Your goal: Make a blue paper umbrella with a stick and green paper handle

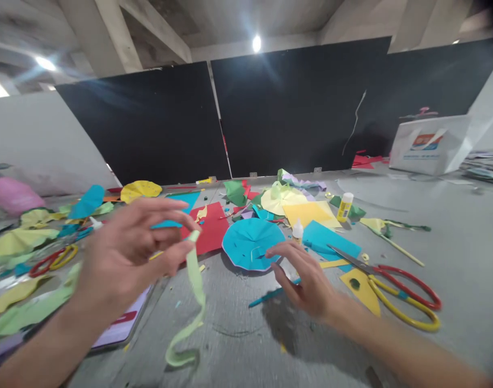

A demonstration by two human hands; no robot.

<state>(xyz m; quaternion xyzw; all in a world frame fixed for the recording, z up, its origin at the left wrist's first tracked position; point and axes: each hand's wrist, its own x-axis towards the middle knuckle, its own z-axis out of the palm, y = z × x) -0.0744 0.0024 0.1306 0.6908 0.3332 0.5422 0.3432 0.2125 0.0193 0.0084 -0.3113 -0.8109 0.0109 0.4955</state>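
Note:
Between thumb and forefinger, my left hand [137, 250] pinches one end of a light green paper strip [195, 285]. The strip hangs down and its lower end curls near the table. My right hand [305, 277] hovers with thumb and fingers apart, holding nothing. Behind its fingertips lies a round blue paper disc [252, 242] with fold lines; whether they touch I cannot tell. A thin blue stick or pen [266, 297] lies on the table, partly hidden by my right hand. A small white-capped glue bottle [297, 230] stands just beyond that hand.
Scissors with red and yellow handles [403, 296] lie at right, near a glue stick [345, 207]. Red paper [209, 229], blue paper [331, 240] and yellow paper [313, 213] cover the middle. A second pair of scissors [54, 260] lies at left. Black panels [303, 108] stand behind.

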